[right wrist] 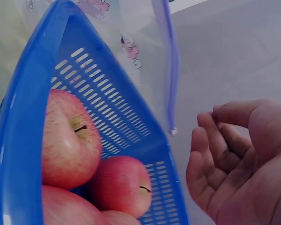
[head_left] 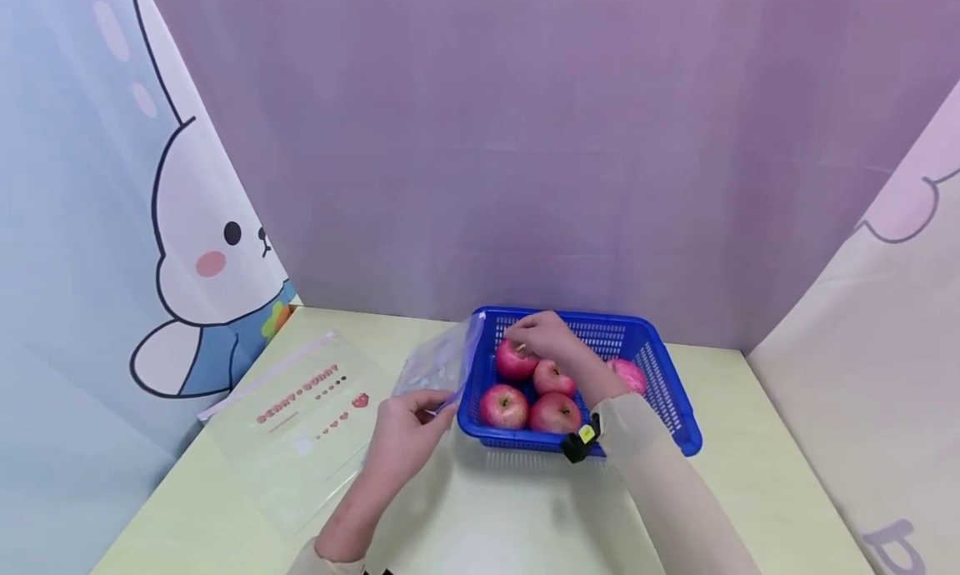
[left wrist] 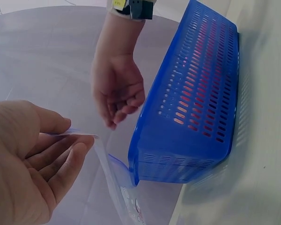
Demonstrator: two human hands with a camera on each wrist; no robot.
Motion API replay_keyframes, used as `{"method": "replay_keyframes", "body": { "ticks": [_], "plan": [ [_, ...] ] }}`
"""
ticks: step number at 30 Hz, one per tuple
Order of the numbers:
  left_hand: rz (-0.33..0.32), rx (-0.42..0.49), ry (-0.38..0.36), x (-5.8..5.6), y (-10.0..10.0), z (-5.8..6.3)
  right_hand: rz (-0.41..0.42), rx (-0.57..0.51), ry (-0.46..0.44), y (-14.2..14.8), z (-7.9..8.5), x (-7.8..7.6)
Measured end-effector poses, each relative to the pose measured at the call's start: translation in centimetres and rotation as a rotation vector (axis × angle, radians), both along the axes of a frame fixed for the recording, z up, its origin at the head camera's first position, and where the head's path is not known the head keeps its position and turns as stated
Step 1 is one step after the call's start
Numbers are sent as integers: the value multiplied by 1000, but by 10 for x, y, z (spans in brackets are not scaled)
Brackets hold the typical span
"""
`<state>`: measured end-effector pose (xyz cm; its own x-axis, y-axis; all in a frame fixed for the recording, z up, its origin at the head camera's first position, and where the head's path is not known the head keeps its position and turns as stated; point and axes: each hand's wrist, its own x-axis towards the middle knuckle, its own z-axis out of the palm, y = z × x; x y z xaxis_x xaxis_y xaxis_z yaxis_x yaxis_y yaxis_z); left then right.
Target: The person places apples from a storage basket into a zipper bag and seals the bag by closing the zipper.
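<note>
My left hand [head_left: 405,436] pinches the edge of a clear zip bag [head_left: 433,365] between thumb and fingers, at its purple zip strip. The bag stands beside the left wall of a blue plastic basket [head_left: 678,404]. Several red apples lie in the basket, among them one at the front left [head_left: 503,407] and one at the front middle [head_left: 556,413]. Above the back-left apple [head_left: 513,363] hovers my right hand [right wrist: 243,159], its fingers loosely bent with nothing between them. In the right wrist view, that hand is apart from the apples and the bag's purple strip [right wrist: 172,89].
A second clear zip bag [head_left: 315,437] with red print lies flat on the pale table [head_left: 525,517], left of my left hand. A purple cloth [head_left: 525,158] hangs behind the table, and a rabbit-print cloth [head_left: 202,250] borders the left side.
</note>
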<state>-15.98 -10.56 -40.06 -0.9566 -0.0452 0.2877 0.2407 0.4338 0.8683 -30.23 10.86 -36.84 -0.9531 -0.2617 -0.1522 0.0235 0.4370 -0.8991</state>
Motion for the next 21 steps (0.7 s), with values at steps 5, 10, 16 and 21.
{"method": "replay_keyframes", "body": {
  "ticks": [5, 10, 16, 21],
  "plan": [
    [-8, -7, -15, 1, 2, 0, 7, 12, -104, -9, -11, -5],
    [-35, -22, -30, 2, 5, 0, 58, -15, -192, -16, -14, -4],
    [-57, -33, -14, 3, 8, 0, 69, 100, -163, -25, -6, 0],
    [-66, -45, -12, 3, 11, 0, 48, 140, -156, -30, -6, -1]
  ]
}}
